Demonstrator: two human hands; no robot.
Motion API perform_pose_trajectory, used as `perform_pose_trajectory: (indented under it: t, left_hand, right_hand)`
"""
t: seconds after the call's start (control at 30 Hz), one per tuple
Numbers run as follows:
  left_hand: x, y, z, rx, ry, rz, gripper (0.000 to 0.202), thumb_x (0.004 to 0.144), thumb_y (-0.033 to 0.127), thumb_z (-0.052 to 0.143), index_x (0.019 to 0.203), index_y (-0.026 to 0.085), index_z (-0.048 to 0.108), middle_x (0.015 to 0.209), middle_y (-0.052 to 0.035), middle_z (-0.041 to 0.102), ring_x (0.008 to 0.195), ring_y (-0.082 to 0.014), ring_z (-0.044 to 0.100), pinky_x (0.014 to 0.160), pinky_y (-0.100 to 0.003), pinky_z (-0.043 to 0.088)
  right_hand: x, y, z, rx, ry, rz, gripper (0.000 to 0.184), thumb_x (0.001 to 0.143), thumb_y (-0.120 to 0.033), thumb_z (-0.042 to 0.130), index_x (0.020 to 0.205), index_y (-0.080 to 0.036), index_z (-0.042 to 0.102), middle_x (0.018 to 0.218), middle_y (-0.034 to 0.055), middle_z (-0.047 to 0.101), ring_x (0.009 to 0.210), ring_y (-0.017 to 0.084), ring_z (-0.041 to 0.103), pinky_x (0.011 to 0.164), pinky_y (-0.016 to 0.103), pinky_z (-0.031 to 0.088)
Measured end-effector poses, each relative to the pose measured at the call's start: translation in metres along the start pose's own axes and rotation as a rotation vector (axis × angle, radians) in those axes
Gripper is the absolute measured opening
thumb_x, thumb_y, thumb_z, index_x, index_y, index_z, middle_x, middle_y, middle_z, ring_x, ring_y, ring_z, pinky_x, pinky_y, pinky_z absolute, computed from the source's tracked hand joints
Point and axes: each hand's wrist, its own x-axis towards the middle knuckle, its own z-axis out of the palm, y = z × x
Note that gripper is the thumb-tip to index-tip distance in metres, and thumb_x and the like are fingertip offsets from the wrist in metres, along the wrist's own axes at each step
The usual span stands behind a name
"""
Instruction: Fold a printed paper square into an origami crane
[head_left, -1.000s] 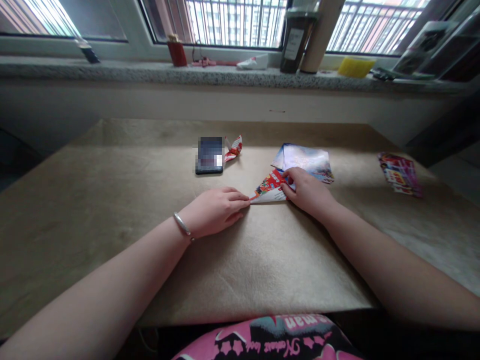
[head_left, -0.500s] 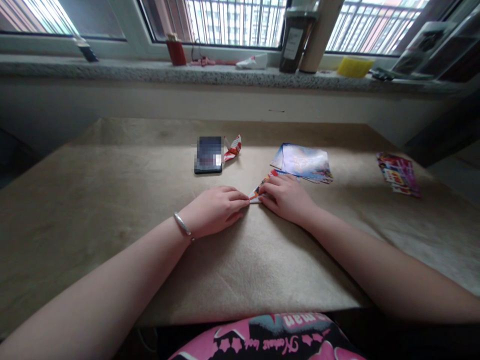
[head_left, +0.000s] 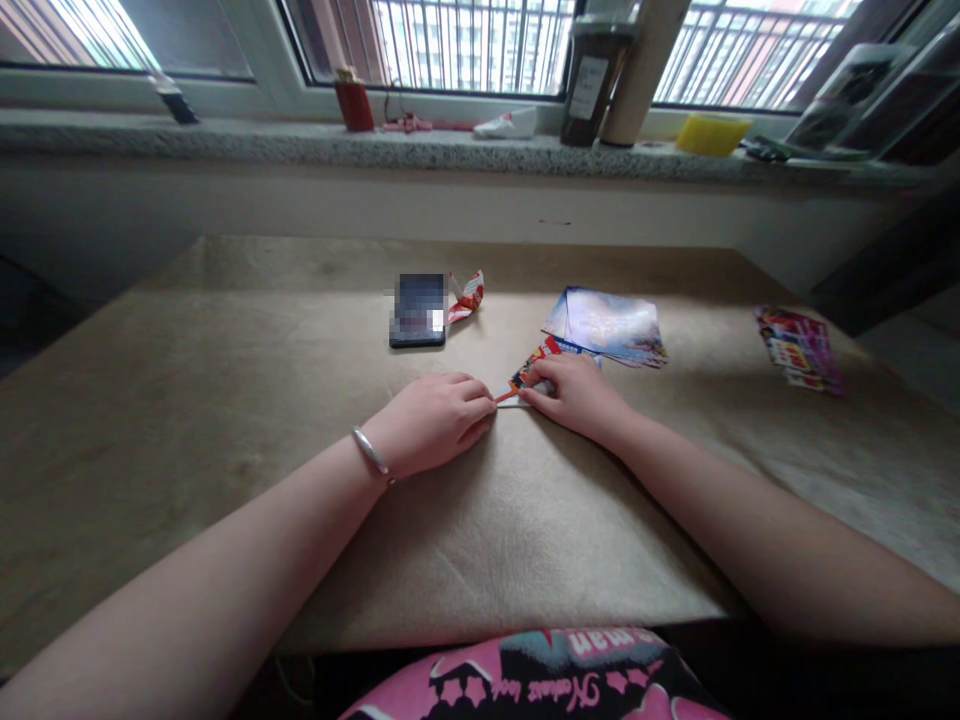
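Observation:
A folded piece of printed red and white paper (head_left: 525, 378) lies on the tan table (head_left: 225, 400) between my hands. My left hand (head_left: 431, 420), a silver bracelet on its wrist, pinches the paper's left tip with curled fingers. My right hand (head_left: 577, 395) lies over the paper's right part, fingers pressed down on it. Just behind my right hand sits a stack of blue printed paper sheets (head_left: 607, 325).
A dark phone (head_left: 418, 310) lies further back with a folded red and white paper shape (head_left: 466, 296) beside it. More printed sheets (head_left: 799, 348) lie at the right. The windowsill (head_left: 450, 150) holds a red cup, a dark jar, a cardboard tube and a yellow sponge.
My right hand has slid left along the folded paper toward my left hand, covering most of it. My left hand has stayed at the paper's tip.

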Motion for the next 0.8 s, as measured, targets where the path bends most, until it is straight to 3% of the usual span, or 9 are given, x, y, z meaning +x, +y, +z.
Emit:
perform_pose_trajectory:
  t: [0.57,0.8]
  left_hand:
    - [0.0018,-0.0016,0.0056,-0.004,0.018,0.028,0.025,0.092,0.021,0.042,0.094,0.015,0.066,0.101,-0.0076,0.065,0.092,-0.018,0.058,0.08,-0.03,0.049]
    - [0.0037,-0.0014,0.0099,-0.044,0.018,0.008,0.024,0.088,0.021,0.047,0.108,0.015,0.06,0.101,-0.0087,0.063,0.094,-0.02,0.055,0.083,-0.034,0.048]
  right_hand:
    - [0.0021,-0.0035,-0.0011,-0.023,-0.027,0.034,0.014,0.08,-0.033,0.06,0.079,-0.021,0.067,0.084,0.0029,0.07,0.078,0.018,0.058,0.069,0.029,0.035]
    - [0.0031,-0.0035,-0.0009,-0.028,-0.039,0.023,0.015,0.08,-0.034,0.06,0.078,-0.021,0.066,0.083,0.0031,0.069,0.077,0.018,0.058,0.068,0.028,0.034]
